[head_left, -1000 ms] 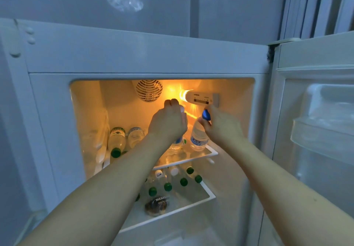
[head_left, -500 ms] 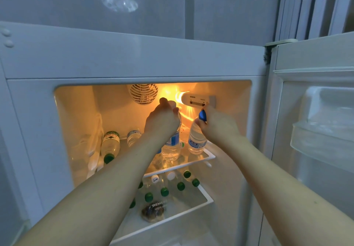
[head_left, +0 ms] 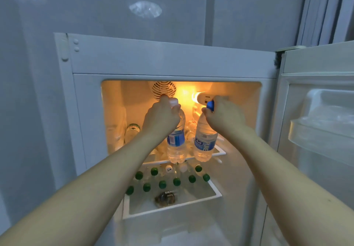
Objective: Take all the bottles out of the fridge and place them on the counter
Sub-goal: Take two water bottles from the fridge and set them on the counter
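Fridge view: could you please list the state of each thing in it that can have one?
Fridge door: open.
Interior light: on.
Left hand: grips the white-capped bottle near its neck, bottle upright.
Right hand: grips the blue-capped bottle at its cap, bottle upright.
Green-capped bottles: capped, on the lower shelf.
Green-labelled bottle: lying on the upper shelf.

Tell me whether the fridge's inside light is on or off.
On. An orange-yellow glow spreads across the back wall of the fridge beside the round fan grille, lighting the two bottles the hands hold.
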A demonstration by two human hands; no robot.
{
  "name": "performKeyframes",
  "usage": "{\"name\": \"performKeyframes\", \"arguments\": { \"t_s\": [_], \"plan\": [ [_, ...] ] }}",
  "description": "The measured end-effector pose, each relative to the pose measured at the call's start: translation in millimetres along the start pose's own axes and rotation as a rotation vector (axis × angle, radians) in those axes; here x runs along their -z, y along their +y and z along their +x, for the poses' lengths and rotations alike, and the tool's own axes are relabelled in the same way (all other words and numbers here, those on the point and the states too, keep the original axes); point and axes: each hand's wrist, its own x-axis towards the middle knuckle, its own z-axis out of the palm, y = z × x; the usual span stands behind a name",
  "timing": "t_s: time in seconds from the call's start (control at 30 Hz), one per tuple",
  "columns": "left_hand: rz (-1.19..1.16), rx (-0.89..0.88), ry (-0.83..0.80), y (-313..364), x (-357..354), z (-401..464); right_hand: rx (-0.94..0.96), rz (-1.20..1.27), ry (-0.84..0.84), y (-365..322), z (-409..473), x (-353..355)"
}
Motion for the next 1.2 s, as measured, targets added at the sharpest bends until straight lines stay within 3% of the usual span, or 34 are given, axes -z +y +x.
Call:
{"name": "performKeyframes", "arguments": {
  "t_s": [0.5,1.2],
  "plan": [
    [0.173,0.318,0.060,23,108,-136,0.137,0.080,-0.292,-51,-101,33],
    [0.499,0.741,0.354,-5,284,-364,0.709,0.341,-0.554,-228,-271,48]
  ]
}}
